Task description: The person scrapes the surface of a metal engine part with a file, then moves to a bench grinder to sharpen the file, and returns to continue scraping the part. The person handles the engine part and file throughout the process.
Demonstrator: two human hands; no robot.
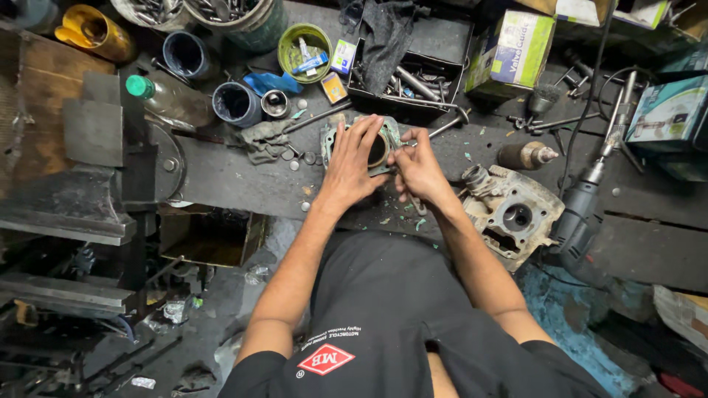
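A metal engine cylinder block [389, 139] with a round bore and greenish gasket remains lies on the dark workbench [236, 177]. My left hand [352, 162] rests flat on top of it, fingers spread over the bore. My right hand [417, 166] is closed at the block's right edge, pinching what looks like a small scraping tool; the tool is mostly hidden. Small green flakes lie scattered on the bench around the block.
A grey cylinder head [512, 214] sits to the right, beside a power drill [579, 210]. A vise [96, 155] stands at left. Behind are cans [236, 103], a green tub [304, 46], a tray of tools [413, 77], cardboard boxes [512, 51] and a rag [262, 140].
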